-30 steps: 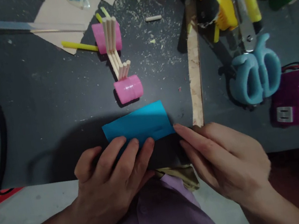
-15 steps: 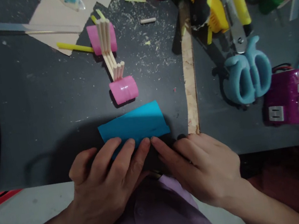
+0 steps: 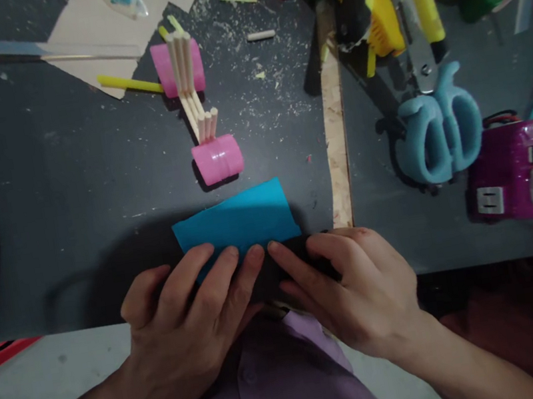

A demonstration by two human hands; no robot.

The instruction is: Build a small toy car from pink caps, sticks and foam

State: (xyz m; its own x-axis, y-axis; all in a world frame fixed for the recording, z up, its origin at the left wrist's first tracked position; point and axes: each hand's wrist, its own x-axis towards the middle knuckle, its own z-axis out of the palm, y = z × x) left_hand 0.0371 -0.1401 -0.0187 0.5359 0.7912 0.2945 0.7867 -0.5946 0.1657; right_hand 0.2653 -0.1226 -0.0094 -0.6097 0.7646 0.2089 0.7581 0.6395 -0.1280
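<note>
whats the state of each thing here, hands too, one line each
blue paper, flat on the table, near edge under fingertips
left hand, open, fingers flat, pressing the paper
right hand, fingers curled, index tip at the paper's near edge; grip unclear
scissors, shut, handles toward the person
pink rollers, on their sides, joined by wooden sticks

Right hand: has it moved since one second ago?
Yes. The right hand slid left, away from the pale wooden strip, along the blue paper sheet, until it nearly meets the left hand.
</note>
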